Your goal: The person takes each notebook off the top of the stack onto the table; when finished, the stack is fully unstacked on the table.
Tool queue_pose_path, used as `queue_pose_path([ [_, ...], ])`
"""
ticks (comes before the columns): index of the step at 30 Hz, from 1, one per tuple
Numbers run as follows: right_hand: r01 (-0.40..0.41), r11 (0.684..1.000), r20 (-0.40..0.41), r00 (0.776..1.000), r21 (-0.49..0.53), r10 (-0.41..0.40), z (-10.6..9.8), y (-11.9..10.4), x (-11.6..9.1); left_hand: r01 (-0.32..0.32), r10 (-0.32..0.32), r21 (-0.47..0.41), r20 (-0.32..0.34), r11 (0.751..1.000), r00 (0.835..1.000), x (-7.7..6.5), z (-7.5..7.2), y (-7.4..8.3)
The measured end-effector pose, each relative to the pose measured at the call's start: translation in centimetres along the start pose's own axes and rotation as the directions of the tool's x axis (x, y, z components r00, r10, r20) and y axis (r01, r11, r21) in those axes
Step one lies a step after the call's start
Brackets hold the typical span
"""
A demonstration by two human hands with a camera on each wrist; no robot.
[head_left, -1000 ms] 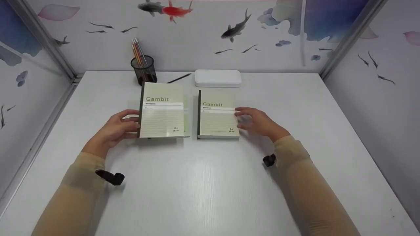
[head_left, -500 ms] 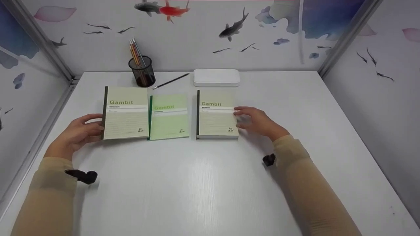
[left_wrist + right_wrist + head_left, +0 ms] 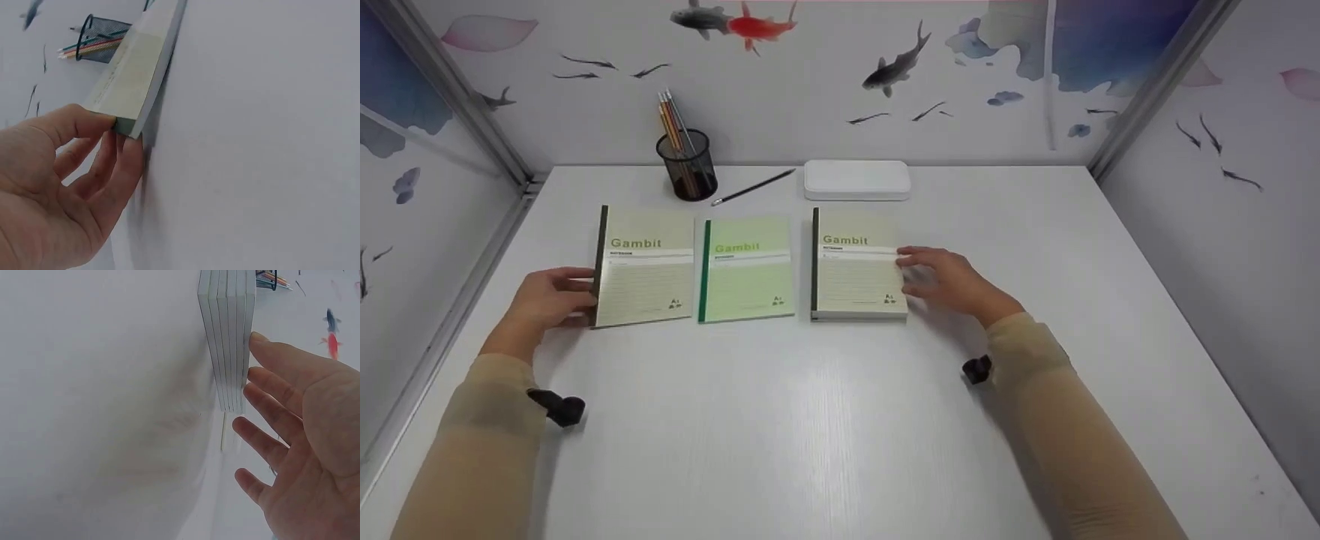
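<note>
My left hand (image 3: pixel 544 300) pinches the dark spine of a cream "Gambit" notebook (image 3: pixel 646 281) at the left. In the left wrist view the thumb lies on top of the notebook's spine (image 3: pixel 125 125), with the fingers under it. Beside it to the right lies a light green notebook (image 3: pixel 748 281) with a green spine. Further right is a neat stack of notebooks (image 3: pixel 859 281), cream cover on top. Against that stack's right side rest the fingertips of my right hand (image 3: pixel 952 281); the right wrist view shows several page edges (image 3: pixel 229 337) and the fingers spread.
Behind the notebooks stand a black mesh pencil cup (image 3: pixel 688 169) holding several pencils and a white case (image 3: pixel 856 180). One dark pencil (image 3: pixel 754 187) lies between them on the white table (image 3: pixel 825 435). Panels printed with fish wall the table at the back and sides.
My left hand has carried the cream notebook leftward off the green one and lowered it beside it, uncovering the green cover. The right hand has stayed at the stack.
</note>
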State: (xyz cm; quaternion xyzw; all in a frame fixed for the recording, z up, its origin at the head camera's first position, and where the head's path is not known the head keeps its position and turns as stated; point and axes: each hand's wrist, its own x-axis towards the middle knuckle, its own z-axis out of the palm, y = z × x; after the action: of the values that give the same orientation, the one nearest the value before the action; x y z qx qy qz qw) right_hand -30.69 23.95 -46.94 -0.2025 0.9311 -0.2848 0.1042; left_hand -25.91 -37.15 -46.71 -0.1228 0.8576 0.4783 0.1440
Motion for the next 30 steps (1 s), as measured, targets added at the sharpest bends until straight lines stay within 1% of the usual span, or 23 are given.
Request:
queue_pose_path([
  [2, 0.008, 1.0, -0.001, 1.0, 0.005, -0.008, 0.1, 0.1, 0.0, -0.013, 0.018, 0.098, -0.05, 0.995, 0.999, -0.1, 0.4, 0.3],
  [5, 0.013, 1.0, 0.0, 1.0, 0.022, -0.013, 0.2, 0.2, -0.1, -0.031, 0.051, 0.187, -0.101, 0.982, 0.994, -0.3, 0.9, 0.8],
  [7, 0.019, 0.999, 0.0, 1.0, 0.03, -0.019, 0.2, 0.2, -0.1, -0.046, 0.075, 0.233, -0.118, 0.971, 0.99, -0.5, 1.1, 1.1],
  [10, 0.024, 0.999, 0.001, 1.0, 0.034, -0.024, 0.2, 0.2, -0.2, -0.069, 0.109, 0.289, -0.123, 0.955, 0.986, -0.8, 1.3, 1.4],
  [12, 0.026, 0.999, 0.0, 1.0, 0.027, -0.026, 0.2, 0.2, -0.2, -0.078, 0.119, 0.321, -0.11, 0.944, 0.987, -1.0, 1.5, 1.6],
  [15, 0.034, 0.999, -0.004, 0.999, 0.023, -0.034, 0.1, 0.2, -0.1, -0.085, 0.118, 0.383, -0.063, 0.92, 0.991, -1.0, 1.5, 1.6],
  [17, 0.042, 0.999, -0.007, 0.999, 0.028, -0.042, 0.1, 0.2, -0.2, -0.109, 0.131, 0.425, -0.021, 0.899, 0.991, -0.9, 1.3, 1.6],
  [20, 0.051, 0.998, -0.007, 0.999, 0.038, -0.05, 0.0, 0.2, -0.3, -0.159, 0.16, 0.464, 0.037, 0.872, 0.986, -0.7, 0.9, 1.3],
  [22, 0.047, 0.998, -0.004, 0.999, 0.042, -0.047, 0.0, 0.1, -0.4, -0.183, 0.174, 0.472, 0.063, 0.863, 0.983, -0.5, 0.8, 1.0],
  [25, 0.04, 0.998, -0.002, 0.999, 0.052, -0.04, 0.0, 0.0, -0.6, -0.188, 0.169, 0.467, 0.081, 0.864, 0.982, -0.4, 0.6, 0.7],
  [30, 0.043, 0.997, -0.01, 0.999, 0.067, -0.043, 0.1, 0.0, -0.6, -0.189, 0.181, 0.472, 0.062, 0.861, 0.981, -0.3, 0.8, 0.7],
])
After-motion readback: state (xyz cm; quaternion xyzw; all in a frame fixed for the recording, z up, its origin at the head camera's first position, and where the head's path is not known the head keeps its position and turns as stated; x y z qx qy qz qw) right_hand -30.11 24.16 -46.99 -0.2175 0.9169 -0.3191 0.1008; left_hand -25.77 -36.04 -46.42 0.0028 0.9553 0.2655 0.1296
